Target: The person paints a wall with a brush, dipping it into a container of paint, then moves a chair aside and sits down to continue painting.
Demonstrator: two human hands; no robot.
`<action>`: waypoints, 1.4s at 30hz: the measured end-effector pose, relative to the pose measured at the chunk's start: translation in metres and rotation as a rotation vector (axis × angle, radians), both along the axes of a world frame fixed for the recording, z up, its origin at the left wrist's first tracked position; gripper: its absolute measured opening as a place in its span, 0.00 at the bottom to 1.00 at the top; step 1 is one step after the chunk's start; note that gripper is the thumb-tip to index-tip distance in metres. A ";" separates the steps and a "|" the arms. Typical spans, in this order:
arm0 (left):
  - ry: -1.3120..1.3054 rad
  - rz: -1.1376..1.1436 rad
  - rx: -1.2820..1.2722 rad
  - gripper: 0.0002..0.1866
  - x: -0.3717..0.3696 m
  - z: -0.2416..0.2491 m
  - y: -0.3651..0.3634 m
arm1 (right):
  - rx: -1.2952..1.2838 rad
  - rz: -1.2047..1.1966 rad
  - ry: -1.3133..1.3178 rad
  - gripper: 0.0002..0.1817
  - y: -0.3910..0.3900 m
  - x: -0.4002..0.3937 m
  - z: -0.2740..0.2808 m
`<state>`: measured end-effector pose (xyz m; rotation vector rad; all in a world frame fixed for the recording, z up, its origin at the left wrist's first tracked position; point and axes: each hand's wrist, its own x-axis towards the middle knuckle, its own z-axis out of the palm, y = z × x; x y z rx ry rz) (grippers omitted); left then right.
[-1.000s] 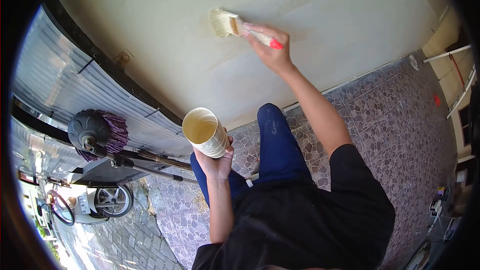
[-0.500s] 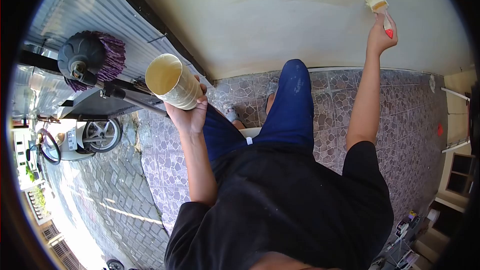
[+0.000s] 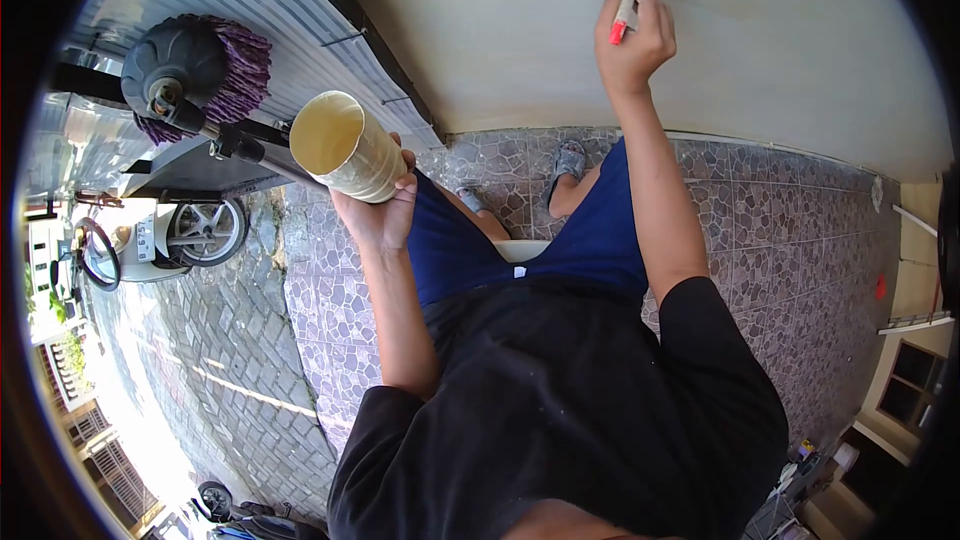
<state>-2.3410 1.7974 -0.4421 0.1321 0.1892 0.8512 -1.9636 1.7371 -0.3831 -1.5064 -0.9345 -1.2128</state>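
Observation:
My left hand [image 3: 378, 212] is wrapped round a cream-coloured cup [image 3: 362, 162], tilted so that its open mouth faces me. Pale paint coats the inside of the cup. Up at the wall [image 3: 790, 50], my right hand [image 3: 637, 40] grips a paintbrush [image 3: 628, 5] by its handle, which has a red end. The pale bristles lie against the wall near the top edge of the view. Part of the handle is hidden by my fingers.
A mop with a purple head [image 3: 240, 80] stands at the left by a corrugated metal panel [image 3: 330, 15]. Stone-patterned tiles [image 3: 770, 240] cover the floor. A parked scooter [image 3: 165, 240] is at the far left. A white seat [image 3: 522, 249] shows between my legs.
My right hand has moved left along the wall with the paintbrush, whose bristles now point up and right. My left hand still holds the cup in nearly the same place.

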 end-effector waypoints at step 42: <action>0.016 -0.104 -0.001 0.37 0.025 0.005 -0.029 | -0.063 0.123 -0.035 0.10 -0.013 0.000 0.007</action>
